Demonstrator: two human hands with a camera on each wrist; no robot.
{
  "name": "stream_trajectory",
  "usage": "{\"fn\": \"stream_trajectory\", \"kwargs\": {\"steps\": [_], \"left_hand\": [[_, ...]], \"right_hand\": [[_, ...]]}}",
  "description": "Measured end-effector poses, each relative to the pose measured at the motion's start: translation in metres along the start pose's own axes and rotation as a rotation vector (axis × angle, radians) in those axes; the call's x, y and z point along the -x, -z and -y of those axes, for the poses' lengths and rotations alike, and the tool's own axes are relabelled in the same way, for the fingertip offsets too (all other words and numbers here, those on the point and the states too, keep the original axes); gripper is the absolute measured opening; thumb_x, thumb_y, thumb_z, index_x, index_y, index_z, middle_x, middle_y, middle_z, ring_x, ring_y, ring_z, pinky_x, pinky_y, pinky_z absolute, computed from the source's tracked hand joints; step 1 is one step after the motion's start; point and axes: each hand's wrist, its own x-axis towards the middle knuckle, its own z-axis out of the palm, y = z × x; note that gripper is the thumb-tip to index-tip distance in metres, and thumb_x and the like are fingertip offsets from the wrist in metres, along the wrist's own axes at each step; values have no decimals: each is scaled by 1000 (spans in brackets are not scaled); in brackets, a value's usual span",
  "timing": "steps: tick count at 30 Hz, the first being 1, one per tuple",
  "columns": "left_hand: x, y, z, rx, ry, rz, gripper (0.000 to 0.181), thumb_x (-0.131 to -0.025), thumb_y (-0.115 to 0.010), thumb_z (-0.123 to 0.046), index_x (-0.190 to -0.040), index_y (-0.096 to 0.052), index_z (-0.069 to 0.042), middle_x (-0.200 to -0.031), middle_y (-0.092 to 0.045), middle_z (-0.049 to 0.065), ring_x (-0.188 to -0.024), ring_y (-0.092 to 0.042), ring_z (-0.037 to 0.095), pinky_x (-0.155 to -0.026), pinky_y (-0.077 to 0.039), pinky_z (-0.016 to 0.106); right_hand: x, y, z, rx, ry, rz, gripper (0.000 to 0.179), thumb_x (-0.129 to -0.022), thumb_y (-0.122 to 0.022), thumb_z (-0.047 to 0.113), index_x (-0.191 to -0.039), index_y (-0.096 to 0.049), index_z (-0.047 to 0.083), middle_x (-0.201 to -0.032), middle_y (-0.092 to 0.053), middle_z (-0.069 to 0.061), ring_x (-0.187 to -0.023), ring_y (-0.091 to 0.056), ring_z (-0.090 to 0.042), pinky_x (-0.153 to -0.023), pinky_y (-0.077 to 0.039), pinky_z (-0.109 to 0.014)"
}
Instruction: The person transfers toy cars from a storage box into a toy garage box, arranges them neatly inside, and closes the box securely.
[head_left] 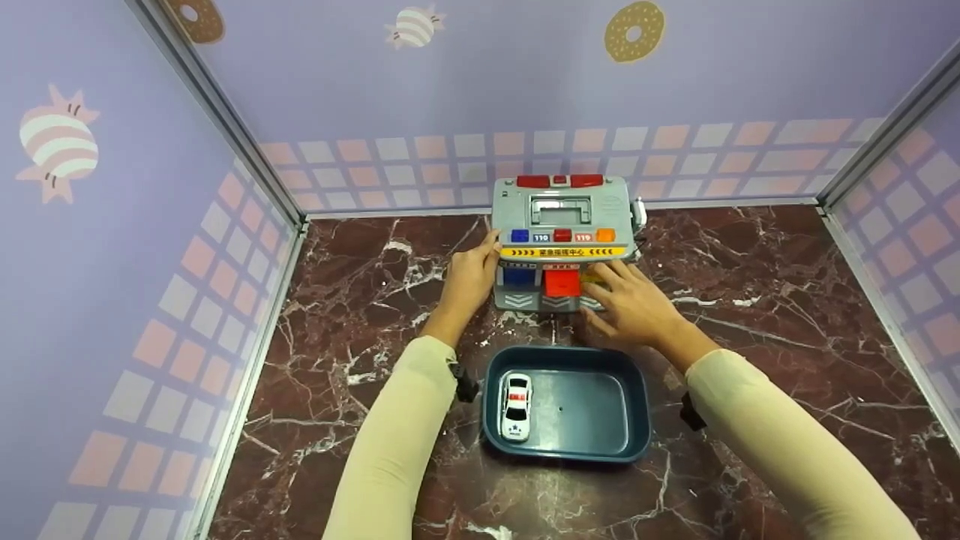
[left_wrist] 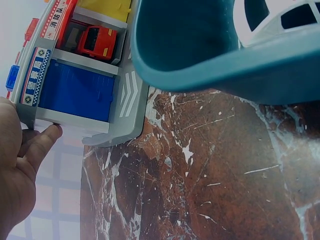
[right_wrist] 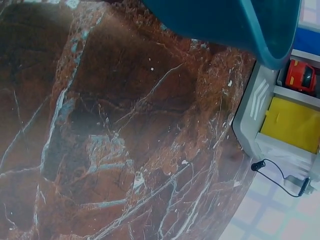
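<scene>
A grey toy garage (head_left: 517, 210) with a carry handle, button row and three bays stands against the back wall. My left hand (head_left: 472, 277) touches its left side with extended fingers, beside the closed blue door (left_wrist: 75, 92). The middle bay's red door (head_left: 562, 283) is raised, and a red toy car (left_wrist: 97, 42) sits inside that bay. At the right bay, my right hand (head_left: 634, 304) is spread with fingertips right at the yellow door (right_wrist: 292, 125), which stands closed. My right hand is out of the right wrist view.
A dark teal tub (head_left: 641, 405) lies just in front of the garage, with a white toy police car (head_left: 516, 409) at its left side. A black cord (right_wrist: 272, 175) hangs from the garage's right side. Patterned walls (head_left: 450, 90) bound the marbled table (head_left: 360, 322).
</scene>
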Motion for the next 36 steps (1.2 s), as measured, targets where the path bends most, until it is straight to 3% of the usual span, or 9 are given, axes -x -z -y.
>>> {"fn": "stream_trajectory", "kwargs": {"steps": [12,24,31,36], "left_hand": [[0,1,0,4,11,6,43,-118,-54,-31,-154,-67,-12,-130,-78,24,-117,-78,45,-102,-62,59],[0,1,1,18,-25,-27,42,-117,-57,-29,-152,-68,-7,-122,-79,28,-104,-81,47,-98,-64,59],[0,0,2,24,-3,-6,43,-117,-56,-30,-154,-67,-10,-129,-78,25,-105,-81,45,-97,-64,59],[0,0,2,30,5,-8,42,-117,-56,-30,-154,-67,-10,-136,-76,21,-117,-79,43,-102,-63,57]], "right_hand": [[-8,-1,3,16,-18,-85,35,-102,-74,36,-125,-73,9,-133,-62,-19,-119,-55,-43,-97,-49,-60],[-26,1,11,50,-81,-105,44,-104,-73,38,-140,-69,14,-145,-60,-22,-127,-57,-46,-103,-45,-73],[-34,3,12,65,-145,-65,52,-102,-75,38,-148,-61,18,-152,-57,-22,-129,-57,-47,-107,-43,-75],[-38,3,13,70,-182,-29,61,-103,-76,38,-158,-54,22,-156,-53,-22,-133,-56,-49,-110,-42,-75]]}}
